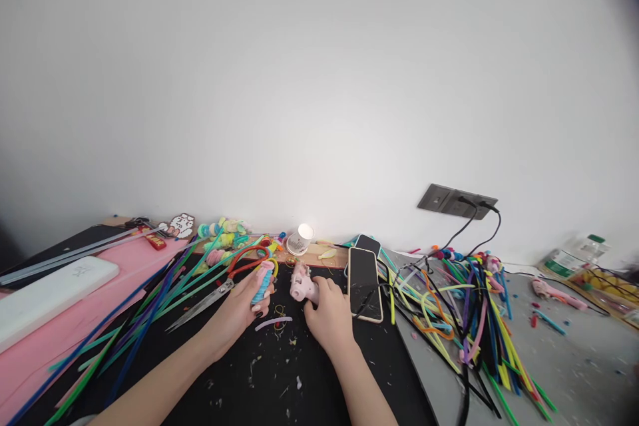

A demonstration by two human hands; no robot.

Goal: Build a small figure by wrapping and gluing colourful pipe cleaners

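My left hand [243,308] is closed around a small roll wound in blue and pink fuzzy wire [263,283], held upright over the black mat [259,379]. My right hand [330,315] grips the handle of a pink glue gun [301,284] that rests on the mat, nozzle pointing left toward the roll. A short pale pink wire piece [273,323] lies on the mat between my two hands.
Orange-handled scissors [219,289] lie left of my left hand, over a fan of coloured fuzzy wires [150,319]. A phone [364,283] lies right of my right hand. More wires [474,319] and black cables pile up at the right. A white case [50,293] sits on pink sheet.
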